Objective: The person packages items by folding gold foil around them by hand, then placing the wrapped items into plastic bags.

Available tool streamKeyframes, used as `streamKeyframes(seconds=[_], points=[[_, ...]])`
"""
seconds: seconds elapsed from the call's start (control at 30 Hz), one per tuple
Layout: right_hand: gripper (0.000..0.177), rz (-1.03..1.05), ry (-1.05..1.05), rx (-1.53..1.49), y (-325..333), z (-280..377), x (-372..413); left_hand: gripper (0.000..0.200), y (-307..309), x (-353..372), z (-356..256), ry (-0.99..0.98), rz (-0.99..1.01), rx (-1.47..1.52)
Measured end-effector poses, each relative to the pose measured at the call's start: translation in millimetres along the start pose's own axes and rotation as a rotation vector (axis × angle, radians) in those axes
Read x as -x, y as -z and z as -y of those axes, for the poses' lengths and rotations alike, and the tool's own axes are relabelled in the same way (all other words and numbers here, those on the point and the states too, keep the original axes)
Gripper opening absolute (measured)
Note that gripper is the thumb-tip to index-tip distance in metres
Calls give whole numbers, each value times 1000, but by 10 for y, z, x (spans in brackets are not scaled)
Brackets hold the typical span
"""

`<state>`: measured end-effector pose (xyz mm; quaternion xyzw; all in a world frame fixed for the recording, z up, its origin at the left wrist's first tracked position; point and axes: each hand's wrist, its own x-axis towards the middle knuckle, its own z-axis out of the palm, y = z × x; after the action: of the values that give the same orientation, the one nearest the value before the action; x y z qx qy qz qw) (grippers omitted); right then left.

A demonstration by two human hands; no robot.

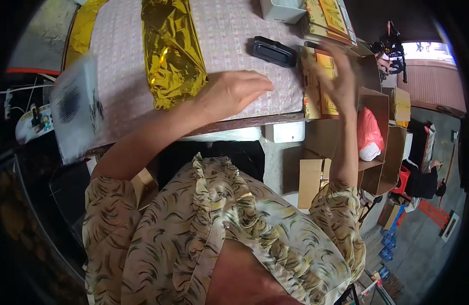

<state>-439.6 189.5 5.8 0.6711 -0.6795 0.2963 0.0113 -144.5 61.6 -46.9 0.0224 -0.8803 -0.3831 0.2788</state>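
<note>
Your left hand (234, 91) is at 12 o'clock above the near edge of the clothed table (234, 30), fingers together and loosely bent — nothing shows in its grasp. Your right hand (340, 84), at 2 o'clock, is blurred over the orange-and-cream printed packets (312, 104); you cannot tell from this view whether it touches or grips them. The black case (274, 53) lies on the cloth at 1 o'clock, between your hands and farther out. Gold foil (171, 51) runs along 11 o'clock — beside your left wrist — and a clear bag (74, 104) stands out near 10.
</note>
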Motion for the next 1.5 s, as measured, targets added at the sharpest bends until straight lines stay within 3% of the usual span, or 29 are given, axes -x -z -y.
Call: streamKeyframes(seconds=[0.03,0.1,0.13,0.17,0.23,0.33,0.37,0.43,0.53,0.57,0.63,0.7,0.77,0.8,0.83,0.87,0.9,0.93,0.97,1.0,1.23,1.37,1.5], points=[[59,69,18,10,-129,230,-74,31,-51,69,39,1,-3,-4],[63,134,105,40,-345,412,-190,42,-149,202,104,-25,-6,-339],[61,193,110,61,-466,413,-227,50,-207,226,145,70,136,-362],[59,254,118,83,-569,416,-269,50,-246,239,160,78,129,-368],[53,256,105,96,-680,437,-283,55,-315,258,207,-31,249,-445],[44,56,-264,190,-755,714,-306,49,-222,245,138,2,332,-393],[44,58,-258,186,-824,667,-315,47,-198,251,138,-36,353,-341],[45,28,-185,590,-1009,443,-278,47,-191,255,125,-18,370,-314],[51,141,-266,762,-1016,617,-358,58,-186,278,-3,52,525,-314],[53,199,-284,883,-997,711,-356,58,-240,341,-5,63,525,-321],[57,80,-128,929,-1028,665,-334,61,-286,418,-5,-19,397,-246],[50,-31,-36,899,-1061,766,-389,59,-106,450,-120,-51,335,-288],[41,-7,102,525,-1115,929,-478,51,203,529,-286,73,369,146],[42,49,142,326,-1166,1050,-497,44,242,576,-188,-236,52,-67],[49,76,180,151,-1332,1069,-481,38,408,748,-35,-198,-128,-144],[50,115,151,126,-1447,1140,-496,39,737,855,-29,-35,-198,-193],[53,157,120,104,-1518,1192,-480,50,1119,865,-81,254,80,-528],[53,159,120,105,-1566,1168,-422,48,1367,779,-145,772,291,-735],[55,189,108,171,-1620,1112,-378,66,1218,1352,361,538,-137,-976],[58,218,97,238,-1653,1063,-366,76,1255,1555,471,680,-94,-1018],[59,211,-37,301,-1577,994,-211,75,1361,1783,352,720,-35,-814],[55,120,-84,-74,-1798,1236,-533,57,1533,1590,520,595,-132,-809],[59,98,-65,-70,-2210,1598,-1052,44,1664,1222,947,390,-282,-656]])
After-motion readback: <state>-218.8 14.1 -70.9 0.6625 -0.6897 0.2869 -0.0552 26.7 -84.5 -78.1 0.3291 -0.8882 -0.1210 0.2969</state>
